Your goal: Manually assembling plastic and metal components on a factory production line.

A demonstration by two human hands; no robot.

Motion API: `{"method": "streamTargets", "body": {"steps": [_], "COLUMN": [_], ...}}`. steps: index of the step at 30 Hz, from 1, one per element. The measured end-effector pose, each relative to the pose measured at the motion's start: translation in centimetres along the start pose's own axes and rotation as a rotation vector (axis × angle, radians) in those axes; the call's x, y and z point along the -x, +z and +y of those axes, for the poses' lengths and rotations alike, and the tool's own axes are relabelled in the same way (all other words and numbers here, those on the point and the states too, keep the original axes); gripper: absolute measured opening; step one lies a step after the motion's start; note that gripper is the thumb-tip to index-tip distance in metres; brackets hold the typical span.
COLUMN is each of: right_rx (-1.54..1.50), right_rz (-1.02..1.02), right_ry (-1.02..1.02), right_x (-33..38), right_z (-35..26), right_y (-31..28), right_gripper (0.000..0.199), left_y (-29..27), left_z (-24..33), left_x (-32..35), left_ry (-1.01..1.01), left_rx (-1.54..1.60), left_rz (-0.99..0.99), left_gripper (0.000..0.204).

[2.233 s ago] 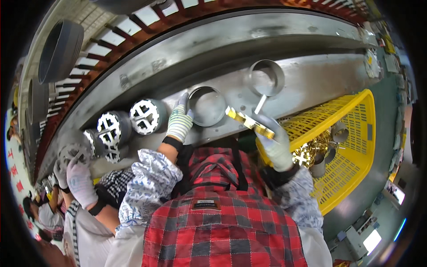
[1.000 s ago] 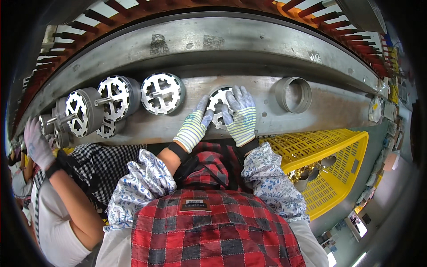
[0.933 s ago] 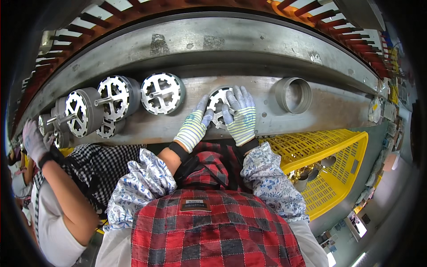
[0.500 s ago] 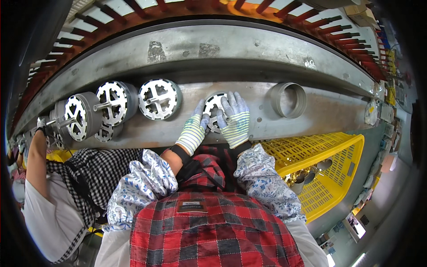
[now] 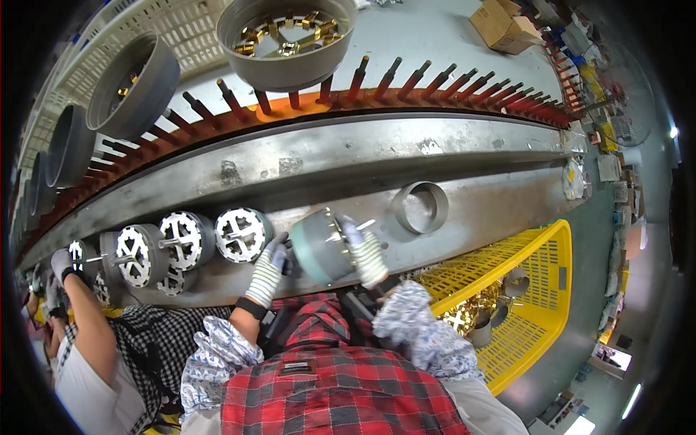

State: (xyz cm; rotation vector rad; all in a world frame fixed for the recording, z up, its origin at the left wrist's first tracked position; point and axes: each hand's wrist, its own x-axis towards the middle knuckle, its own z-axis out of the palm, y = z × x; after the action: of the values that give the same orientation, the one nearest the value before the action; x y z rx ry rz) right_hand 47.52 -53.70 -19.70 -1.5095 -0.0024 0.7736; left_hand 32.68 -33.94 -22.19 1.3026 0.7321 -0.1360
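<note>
A grey, open-rimmed drum [image 5: 316,250] is tipped onto its side between my hands, with a slotted metal disc at its right end. A short rod sticks out of that disc. My left hand [image 5: 270,265], in a striped glove, grips the drum's left end. At the right end, my right hand [image 5: 365,251] holds the drum by the disc side, its fingers smeared by motion. A plain grey ring [image 5: 421,207] stands on the metal bench to the right. Left of my hands is a finished-looking drum with a white cross-spoked disc [image 5: 241,235].
More spoked drums [image 5: 138,255] line the bench [image 5: 478,196] leftward, beside a co-worker's gloved hand [image 5: 62,264]. Beyond the bench runs a row of upright red rods [image 5: 391,72], some carrying grey drums [image 5: 286,54]. A yellow crate [image 5: 564,268] with gold parts stands at right.
The drum has been lifted and tipped on its side, its disc turning from facing up to facing right. My hands have moved apart to its two ends. The view has shifted.
</note>
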Motion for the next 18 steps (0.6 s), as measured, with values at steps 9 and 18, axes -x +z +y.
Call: {"method": "streamTargets", "body": {"steps": [9,18], "right_rx": [-0.679,-0.720], "right_rz": [-0.548,-0.569], "right_ry": [0.223,0.204], "right_x": [8.6,11.0], "right_z": [-2.5,-6.2], "right_y": [-4.8,-4.8], "right_gripper": [0.041,0.039], "left_y": [7.5,7.2], "left_z": [15.7,13.6], "left_x": [5.9,6.5], "left_ry": [0.541,0.483], "left_rx": [-0.482,-0.374], "left_rz": [-0.541,-0.511], "left_gripper": [0.060,0.024]}}
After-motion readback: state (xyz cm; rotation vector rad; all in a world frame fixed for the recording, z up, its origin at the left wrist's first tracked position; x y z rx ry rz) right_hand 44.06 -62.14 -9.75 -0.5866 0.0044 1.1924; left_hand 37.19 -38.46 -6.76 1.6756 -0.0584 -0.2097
